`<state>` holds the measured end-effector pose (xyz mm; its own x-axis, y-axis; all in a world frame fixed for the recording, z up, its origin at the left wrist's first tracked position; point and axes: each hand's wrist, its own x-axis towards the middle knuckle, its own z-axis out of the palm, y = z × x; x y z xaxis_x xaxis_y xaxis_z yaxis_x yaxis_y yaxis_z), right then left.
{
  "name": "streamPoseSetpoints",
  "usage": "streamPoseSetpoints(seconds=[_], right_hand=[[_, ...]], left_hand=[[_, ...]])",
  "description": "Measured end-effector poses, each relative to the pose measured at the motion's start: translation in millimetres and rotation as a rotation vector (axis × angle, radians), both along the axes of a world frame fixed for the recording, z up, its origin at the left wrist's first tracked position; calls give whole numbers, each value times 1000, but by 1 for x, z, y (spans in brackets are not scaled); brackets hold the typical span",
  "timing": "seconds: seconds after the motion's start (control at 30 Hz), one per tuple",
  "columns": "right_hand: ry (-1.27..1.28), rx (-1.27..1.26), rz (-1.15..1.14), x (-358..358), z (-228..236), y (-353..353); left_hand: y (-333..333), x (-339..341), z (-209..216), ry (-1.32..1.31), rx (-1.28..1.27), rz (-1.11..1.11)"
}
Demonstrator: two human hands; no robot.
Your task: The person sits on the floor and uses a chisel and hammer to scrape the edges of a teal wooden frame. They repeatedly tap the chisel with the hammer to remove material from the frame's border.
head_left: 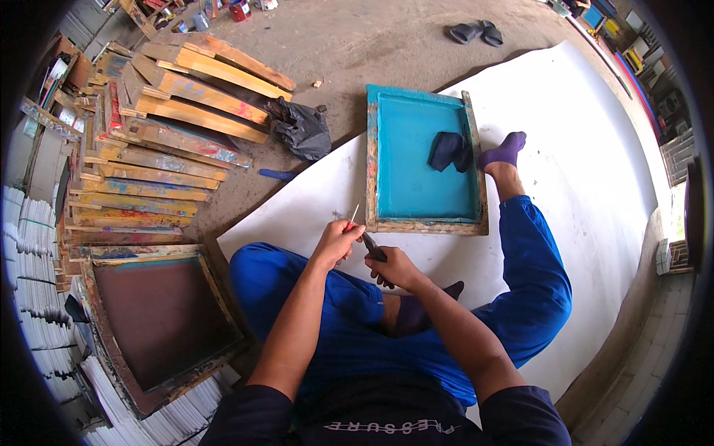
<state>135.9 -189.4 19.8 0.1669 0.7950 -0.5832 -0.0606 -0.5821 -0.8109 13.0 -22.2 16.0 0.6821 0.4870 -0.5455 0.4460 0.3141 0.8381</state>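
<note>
Most of two tools is hiding behind curled fingers: the left hand is pinching a slim red-handled tool with a thin metal shaft, and the right hand is closing around a dark-handled tool, kind unclear. Can't tell whether the tools are touching. Paper stacks, white, far left of the fingers, are getting cut off by the dark rim.

Counts: one wooden-framed turquoise screen is lying just beyond the fingers, bearing dark folded cloth; one wooden-framed brown screen is leaning left of them; two black sandals are resting well beyond; one crumpled black plastic bag is sitting beyond-left. Stained wooden frames, left, are overlapping too much for counting.

A large white sheet is spreading under the seated person, covering grey concrete floor.
</note>
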Motion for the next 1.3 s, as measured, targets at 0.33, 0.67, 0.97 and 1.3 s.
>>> streamPoseSetpoints(seconds=[0.33,0.67,0.97,1.3], right_hand=[[199,-19,-45,12,-18,-9],[-3,-249,-290,80,-18,-73],[-90,-246,-267,90,-16,-67],[-419,-505,-31,96,9,-49]], left_hand=[[12,-2,-40,150,363,150],[23,5,-62,285,630,182],[9,11,-42,304,666,63],[6,17,-35,307,670,30]])
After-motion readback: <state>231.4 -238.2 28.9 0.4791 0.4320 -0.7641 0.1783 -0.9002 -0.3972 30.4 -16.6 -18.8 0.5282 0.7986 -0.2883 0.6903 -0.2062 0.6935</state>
